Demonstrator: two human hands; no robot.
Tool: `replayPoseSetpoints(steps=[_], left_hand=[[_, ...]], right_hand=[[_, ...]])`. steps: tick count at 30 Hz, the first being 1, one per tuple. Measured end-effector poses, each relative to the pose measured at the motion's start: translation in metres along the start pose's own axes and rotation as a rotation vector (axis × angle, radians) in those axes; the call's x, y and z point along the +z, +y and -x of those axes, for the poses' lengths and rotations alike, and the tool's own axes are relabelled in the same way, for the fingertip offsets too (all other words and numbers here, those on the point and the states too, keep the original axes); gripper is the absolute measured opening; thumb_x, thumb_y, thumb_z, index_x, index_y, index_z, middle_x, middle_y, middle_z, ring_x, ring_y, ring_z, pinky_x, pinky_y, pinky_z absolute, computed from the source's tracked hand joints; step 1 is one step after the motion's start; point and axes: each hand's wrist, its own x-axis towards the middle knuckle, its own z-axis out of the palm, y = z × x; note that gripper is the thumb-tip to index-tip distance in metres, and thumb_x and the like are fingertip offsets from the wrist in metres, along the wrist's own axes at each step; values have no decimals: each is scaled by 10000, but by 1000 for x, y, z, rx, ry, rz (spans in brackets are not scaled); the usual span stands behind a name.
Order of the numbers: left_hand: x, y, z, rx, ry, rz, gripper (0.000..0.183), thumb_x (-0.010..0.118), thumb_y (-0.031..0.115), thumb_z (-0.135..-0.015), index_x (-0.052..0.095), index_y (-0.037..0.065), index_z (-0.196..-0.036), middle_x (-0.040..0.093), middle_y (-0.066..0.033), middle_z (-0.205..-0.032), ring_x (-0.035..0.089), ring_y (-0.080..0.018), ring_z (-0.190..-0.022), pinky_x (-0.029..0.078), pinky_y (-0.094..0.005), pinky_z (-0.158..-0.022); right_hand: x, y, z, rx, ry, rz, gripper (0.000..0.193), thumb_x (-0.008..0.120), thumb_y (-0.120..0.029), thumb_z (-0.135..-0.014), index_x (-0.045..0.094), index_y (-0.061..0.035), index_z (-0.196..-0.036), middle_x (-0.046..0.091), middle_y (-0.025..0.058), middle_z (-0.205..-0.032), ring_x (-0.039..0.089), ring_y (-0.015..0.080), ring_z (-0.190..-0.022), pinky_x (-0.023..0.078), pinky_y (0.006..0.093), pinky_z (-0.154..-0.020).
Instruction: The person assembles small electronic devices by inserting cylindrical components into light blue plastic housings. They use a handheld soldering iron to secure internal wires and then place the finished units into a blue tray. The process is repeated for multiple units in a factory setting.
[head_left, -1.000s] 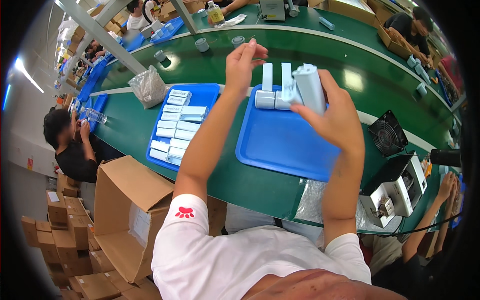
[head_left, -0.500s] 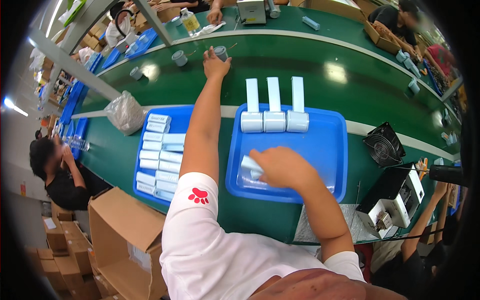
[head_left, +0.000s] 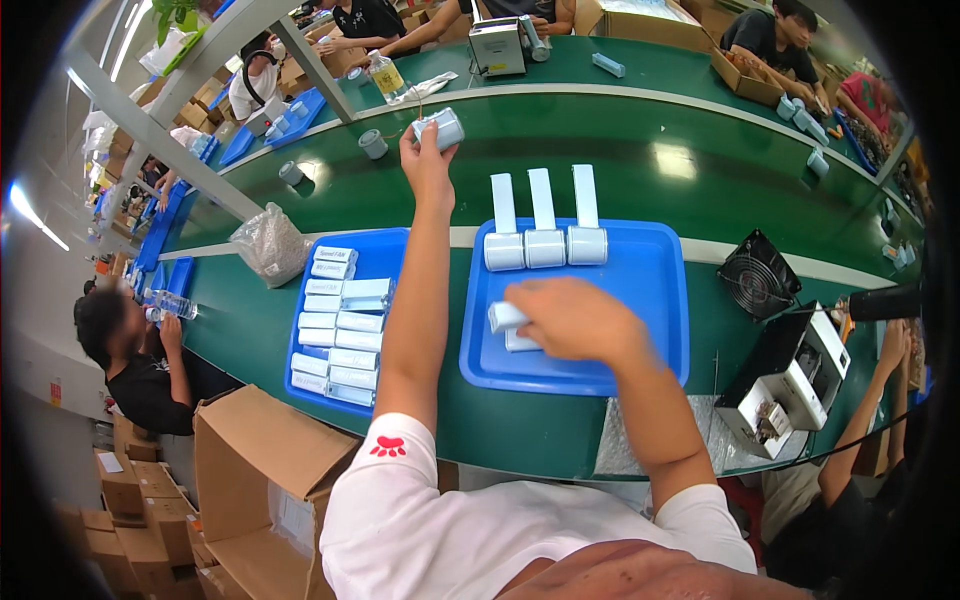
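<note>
Stretched far out over the green belt, my left hand [head_left: 431, 165] is closed on a light-blue cylindrical housing [head_left: 446, 128] with a thin wire. My right hand [head_left: 580, 320] grips a short light-blue handle piece [head_left: 505, 317] over the right blue tray [head_left: 655, 340]. Another light-blue piece [head_left: 522, 342] shows partly beneath it. Along the tray's far side lie three light-blue cylinders with long flat handles [head_left: 545, 248], their handles sticking out over the edge. Several light-blue handle pieces [head_left: 357, 340] lie in rows in the left blue tray [head_left: 384, 252].
Two more cylindrical housings [head_left: 373, 144] [head_left: 290, 173] stand on the belt [head_left: 560, 130]. A plastic bag [head_left: 270, 245] sits left of the trays. To the right are a black fan [head_left: 758, 275] and a black-and-white machine [head_left: 785, 395]. An open carton [head_left: 265, 450] stands at lower left. Other people work around the tables.
My left hand has picked the cylindrical housing up off the belt and tilted it. The right hand stays over the tray, its handle piece turned and shifted slightly.
</note>
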Motion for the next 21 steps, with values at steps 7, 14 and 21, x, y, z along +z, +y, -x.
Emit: replayPoseSetpoints(steps=[7, 14, 21], left_hand=[[29, 109, 131, 240, -248, 245, 477, 497, 290, -985, 471, 34, -1387, 563, -149, -1280, 603, -280, -1155, 538, -424, -934], [62, 146, 199, 549, -317, -185, 207, 706, 88, -889, 672, 24, -1082, 677, -94, -1023, 638, -158, -942, 516, -290, -836], [75, 143, 205, 806, -440, -332, 279, 768, -9, -743, 723, 49, -1012, 658, -103, -1009, 656, -215, -895, 522, -302, -762]], right_hand=[[-64, -22, 51, -376, 756, -187, 447, 717, -1, -822, 657, -60, -1261, 680, 148, -1125, 646, 314, -1089, 529, 393, -936], [-73, -23, 69, -682, 1180, -684, 552, 720, 123, -807, 548, 48, -1326, 661, 222, -1222, 637, 322, -1185, 530, 426, -998], [-79, -17, 74, -854, 1241, -666, 619, 729, 74, -847, 450, 50, -1399, 664, 269, -1193, 641, 397, -1182, 488, 540, -1055]])
